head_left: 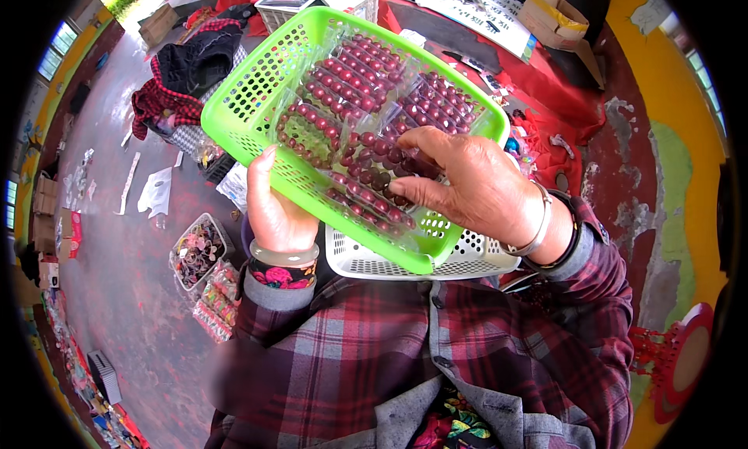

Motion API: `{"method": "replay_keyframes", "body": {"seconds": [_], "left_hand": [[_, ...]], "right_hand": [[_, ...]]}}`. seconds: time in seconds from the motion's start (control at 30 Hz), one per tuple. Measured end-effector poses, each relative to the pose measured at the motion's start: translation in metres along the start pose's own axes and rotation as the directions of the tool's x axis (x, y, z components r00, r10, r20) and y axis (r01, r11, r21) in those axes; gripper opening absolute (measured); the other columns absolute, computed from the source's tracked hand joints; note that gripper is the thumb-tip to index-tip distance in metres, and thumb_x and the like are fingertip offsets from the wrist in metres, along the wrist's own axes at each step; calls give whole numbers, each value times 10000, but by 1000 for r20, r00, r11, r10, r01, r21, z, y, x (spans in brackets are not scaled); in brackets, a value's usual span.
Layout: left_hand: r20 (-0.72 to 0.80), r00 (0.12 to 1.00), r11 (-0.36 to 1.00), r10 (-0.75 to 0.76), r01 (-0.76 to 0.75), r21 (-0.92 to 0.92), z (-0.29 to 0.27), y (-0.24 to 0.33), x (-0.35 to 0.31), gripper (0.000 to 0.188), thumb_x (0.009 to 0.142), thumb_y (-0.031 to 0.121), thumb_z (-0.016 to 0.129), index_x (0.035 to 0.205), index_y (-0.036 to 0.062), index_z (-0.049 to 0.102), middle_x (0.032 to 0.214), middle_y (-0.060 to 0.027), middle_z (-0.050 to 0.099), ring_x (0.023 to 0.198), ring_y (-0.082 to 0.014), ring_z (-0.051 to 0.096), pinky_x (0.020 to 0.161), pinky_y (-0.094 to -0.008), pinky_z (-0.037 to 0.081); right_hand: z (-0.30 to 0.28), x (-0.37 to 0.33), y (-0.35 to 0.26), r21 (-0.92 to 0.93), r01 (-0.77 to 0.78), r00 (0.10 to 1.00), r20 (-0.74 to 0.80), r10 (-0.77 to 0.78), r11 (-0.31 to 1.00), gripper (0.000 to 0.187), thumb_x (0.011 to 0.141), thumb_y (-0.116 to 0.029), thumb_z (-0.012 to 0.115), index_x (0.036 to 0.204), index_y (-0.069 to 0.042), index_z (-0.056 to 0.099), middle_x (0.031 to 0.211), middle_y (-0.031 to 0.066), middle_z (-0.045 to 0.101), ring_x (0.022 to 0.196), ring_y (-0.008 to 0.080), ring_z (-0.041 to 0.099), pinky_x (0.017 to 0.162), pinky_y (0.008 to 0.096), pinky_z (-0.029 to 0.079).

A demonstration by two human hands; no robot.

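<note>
A bright green plastic basket (238,110) with a perforated wall is tilted in front of me. My left hand (279,219) grips its near left side, thumb up along the rim and the fingers hidden beneath. Inside lie several clear plastic packets of dark red bead bracelets (343,83), set in rows. My right hand (479,188) reaches in over the right side. Its thumb and forefinger close on a dark red bead bracelet (379,159) near the basket's middle; the other fingers are partly hidden.
Below the green basket sits a white perforated basket (351,263). On the floor at left stands a clear tub of small trinkets (199,250) beside colourful packets (218,301). Clothing (187,79) is heaped far left. A red-covered table (538,106) holds an open cardboard box (553,16).
</note>
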State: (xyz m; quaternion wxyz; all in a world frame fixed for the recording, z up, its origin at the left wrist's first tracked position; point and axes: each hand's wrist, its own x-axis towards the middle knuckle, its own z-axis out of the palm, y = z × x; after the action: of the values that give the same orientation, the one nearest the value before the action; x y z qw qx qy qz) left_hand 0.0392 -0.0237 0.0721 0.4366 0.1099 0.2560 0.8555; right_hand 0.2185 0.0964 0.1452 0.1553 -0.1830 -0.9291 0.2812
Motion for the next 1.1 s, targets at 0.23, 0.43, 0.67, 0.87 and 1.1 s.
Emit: {"method": "replay_keyframes", "body": {"seconds": [0.23, 0.43, 0.67, 0.87, 1.1], "left_hand": [[-4, 1000, 1000, -24, 23, -9, -2, -4, 1, 440, 877, 248, 527, 1268, 57, 463, 1185, -88, 562, 1063, -250, 547, 915, -432, 441], [-4, 1000, 1000, -30, 30, 4, 1, -5, -1, 450, 875, 263, 534, 1272, 63, 462, 1189, -85, 560, 1070, -245, 540, 915, -432, 435], [94, 990, 991, -105, 112, -76, -1, -10, -1, 431, 888, 249, 524, 1269, 54, 475, 1197, -91, 563, 1090, -255, 538, 943, -420, 423], [62, 996, 996, -61, 64, -59, 7, -14, -4, 412, 904, 263, 512, 1258, 54, 483, 1205, -93, 563, 1095, -244, 539, 945, -417, 418], [78, 996, 997, -53, 57, -46, 1, -13, 0, 436, 901, 275, 505, 1278, 59, 467, 1194, -84, 565, 1079, -241, 543, 947, -416, 419]], "right_hand": [[2, 4, 10, 2, -75, 995, 70, 75, 997, 229, 760, -202, 623, 875, -4, 612, 739, 193, 631, 721, 388, 618, 654, 451, 492], [-32, 11, -3, 3, -65, 997, -50, 65, 998, 183, 765, -107, 636, 887, 24, 597, 623, 92, 535, 565, 112, 505, 534, 291, 423], [-13, 57, -30, -15, 122, 971, -204, -122, 992, 274, 746, -186, 654, 902, 36, 614, 641, 153, 582, 552, 198, 553, 553, 341, 446], [25, 75, -28, -206, -62, 998, 9, 66, 977, 297, 800, -303, 607, 801, -7, 602, 691, 209, 611, 686, 396, 606, 620, 473, 475], [-17, 38, -16, -17, 166, 969, -181, -166, 986, 239, 841, -202, 576, 775, 17, 644, 648, 174, 609, 563, 320, 604, 562, 420, 482]]}}
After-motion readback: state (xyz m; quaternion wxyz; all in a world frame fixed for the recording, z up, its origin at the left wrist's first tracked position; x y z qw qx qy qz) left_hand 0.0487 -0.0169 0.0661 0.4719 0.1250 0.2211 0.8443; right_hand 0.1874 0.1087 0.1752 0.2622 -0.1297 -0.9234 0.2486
